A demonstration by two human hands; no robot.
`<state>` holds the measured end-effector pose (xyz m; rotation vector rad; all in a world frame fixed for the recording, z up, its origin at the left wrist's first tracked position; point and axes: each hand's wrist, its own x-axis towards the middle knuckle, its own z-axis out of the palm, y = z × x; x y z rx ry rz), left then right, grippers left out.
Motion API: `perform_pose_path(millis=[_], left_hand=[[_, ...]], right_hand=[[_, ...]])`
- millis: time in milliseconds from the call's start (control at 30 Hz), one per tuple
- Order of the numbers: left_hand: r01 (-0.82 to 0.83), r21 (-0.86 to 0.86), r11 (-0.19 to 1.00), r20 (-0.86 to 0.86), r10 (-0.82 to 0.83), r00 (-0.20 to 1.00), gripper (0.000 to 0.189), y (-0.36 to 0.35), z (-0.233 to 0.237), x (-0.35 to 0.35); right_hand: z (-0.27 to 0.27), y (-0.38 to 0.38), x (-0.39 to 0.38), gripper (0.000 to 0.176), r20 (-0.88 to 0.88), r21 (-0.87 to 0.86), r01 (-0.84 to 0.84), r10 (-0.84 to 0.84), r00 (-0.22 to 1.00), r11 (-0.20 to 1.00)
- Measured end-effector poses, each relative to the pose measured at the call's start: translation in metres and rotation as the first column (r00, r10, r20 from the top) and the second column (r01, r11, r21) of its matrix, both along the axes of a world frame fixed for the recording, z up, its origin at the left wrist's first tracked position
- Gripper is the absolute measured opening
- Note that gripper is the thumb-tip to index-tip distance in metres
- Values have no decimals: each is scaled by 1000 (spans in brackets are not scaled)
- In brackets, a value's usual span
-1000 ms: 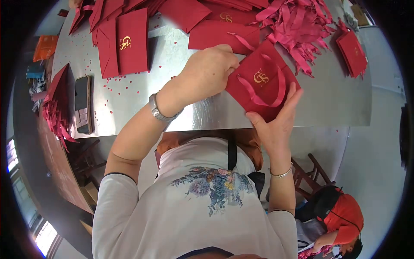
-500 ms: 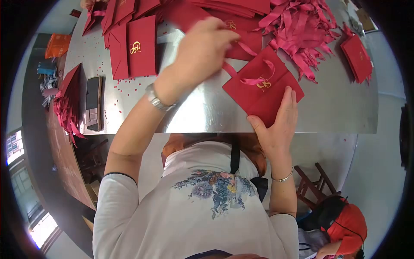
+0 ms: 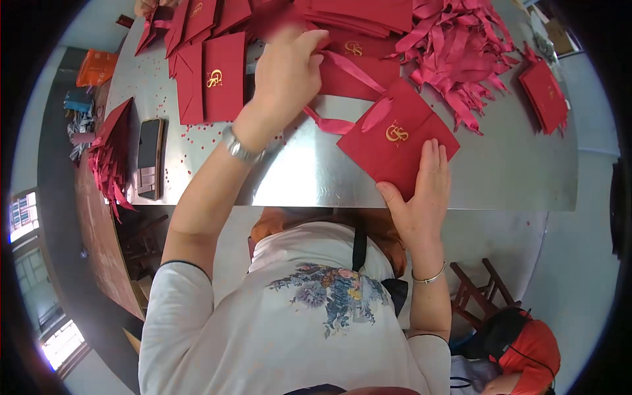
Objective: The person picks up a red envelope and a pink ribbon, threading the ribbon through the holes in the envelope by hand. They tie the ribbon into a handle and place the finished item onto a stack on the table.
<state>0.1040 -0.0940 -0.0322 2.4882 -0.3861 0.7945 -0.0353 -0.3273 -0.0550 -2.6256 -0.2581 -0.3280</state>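
Note:
My left hand (image 3: 288, 76), with a watch on its wrist, is raised over the table, its fingers closed on a pink ribbon (image 3: 355, 71). The ribbon runs from my fingers down to the top of a small red paper bag (image 3: 388, 155) with a gold logo. The bag lies tilted on the metal table. Against its near corner rests my right hand (image 3: 421, 181), fingers straight along the right side and thumb at the left edge, holding it in place. Another ribbon length hangs in a loop below my left hand.
Stacked red bags (image 3: 224, 79) lie at the far left, and a heap of pink ribbons (image 3: 454, 59) at the far right. A phone (image 3: 150, 158) sits near the left edge. More bags (image 3: 545, 95) lie right. Another person's hand (image 3: 155, 6) shows at top left.
My left hand has moved up and left, drawing the ribbon out longer and straighter from the bag. My right hand stays on the bag.

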Motion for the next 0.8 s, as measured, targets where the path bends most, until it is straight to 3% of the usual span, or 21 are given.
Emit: perform_pose_path(millis=[67, 167, 233, 300, 400, 433, 467, 500, 533, 567, 600, 667, 767, 800], left_hand=[[111, -19, 994, -89, -112, 990, 18, -2, 5, -23], [185, -247, 951, -422, -277, 864, 18, -27, 5, -48], [193, -233, 953, -432, -279, 858, 24, -39, 9, -45], [117, -220, 968, -569, -225, 791, 23, -51, 14, -39], [134, -285, 949, -575, -281, 769, 25, -57, -2, -24], [97, -217, 971, -624, -214, 752, 26, -59, 1, -21], [118, -243, 963, -638, -250, 729, 26, -59, 3, -18], [133, -268, 954, -650, -281, 706, 26, -57, 0, -16], [90, -386, 918, -644, -338, 686, 23, -57, -1, -16], [116, -391, 913, -634, -358, 685, 23, -51, 1, -15], [143, -396, 907, -623, -380, 684, 24, -47, 12, -18], [198, -334, 922, -602, -370, 708, 21, -37, 36, -20], [245, -319, 915, -520, -385, 762, 18, -15, 70, -23], [256, -340, 905, -483, -402, 778, 19, -6, 78, -24]], right_hand=[[-2, 0, 0, 86, 40, -14, -7, 7, 999, 1000], [0, 2, 0, 82, 80, -29, -16, 18, 997, 999], [-1, 2, 0, 80, 88, -7, -11, 11, 996, 1000], [-4, 0, -1, 81, 106, -29, -33, 36, 994, 999], [2, -2, -1, 75, 172, -13, -38, 40, 984, 999], [8, -7, -1, 70, 148, 53, -32, 24, 989, 998], [14, -12, 6, 66, 135, 120, -33, 16, 991, 992], [17, -20, 20, 54, 115, 298, 37, -75, 991, 954], [29, -25, 39, 51, 158, 318, 74, -130, 979, 945], [43, -26, 62, 47, 206, 346, 100, -180, 962, 933], [50, -27, 88, 43, 414, 178, 12, -86, 906, 984], [53, -26, 123, 44, 178, 262, -111, 65, 982, 959], [42, -31, 146, 28, 113, -64, -149, 156, 981, 987], [34, -34, 151, 19, 197, -44, -161, 167, 966, 986]])
